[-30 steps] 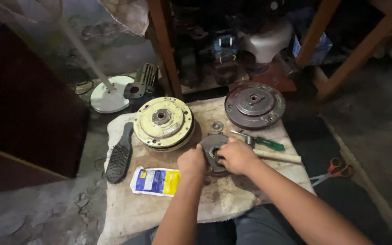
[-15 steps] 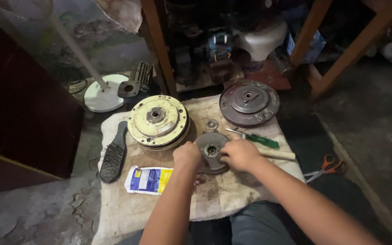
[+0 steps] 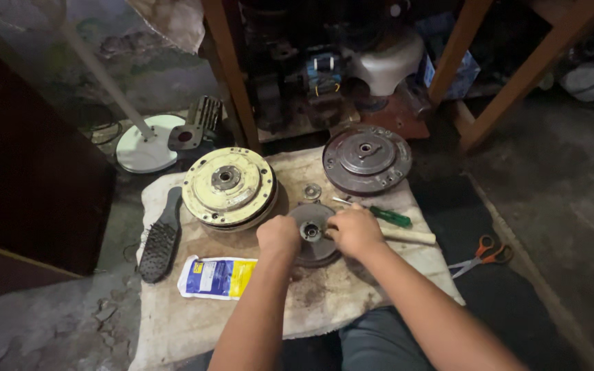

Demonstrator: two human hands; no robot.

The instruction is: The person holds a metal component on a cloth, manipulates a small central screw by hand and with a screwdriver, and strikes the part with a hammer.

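The person sat on the floor with a stained cloth [image 3: 242, 316] spread out in front of them, and both hands were down on a small dark metal disc [image 3: 311, 237] that lay flat near the middle of it. The left hand [image 3: 278, 235] pressed on the disc's left edge, fingers curled over the rim, so its grip was closed on the part. The right hand [image 3: 355, 230] sat on the right side with the fingertips bunched toward the centre hub [image 3: 310, 231]; it seemed to be pinching something small there, though I could not tell what.

To my eye this was fiddly work at the hub, and doing it well meant keeping the left hand firm so the disc did not spin or slide on the cloth, while the right turned with light, even pressure.

A small washer [image 3: 312, 191] lay loose just above the disc, easy to knock away. The green-handled screwdriver [image 3: 379, 214] and a wooden handle [image 3: 410, 238] lay just beside the right hand. The large cream-coloured disc [image 3: 227, 185] and the dark round plate [image 3: 367, 158] sat further back, a wire brush [image 3: 159, 240] and a blue-and-yellow packet [image 3: 217, 277] to the left, and orange scissors [image 3: 481, 255] lay off the cloth.
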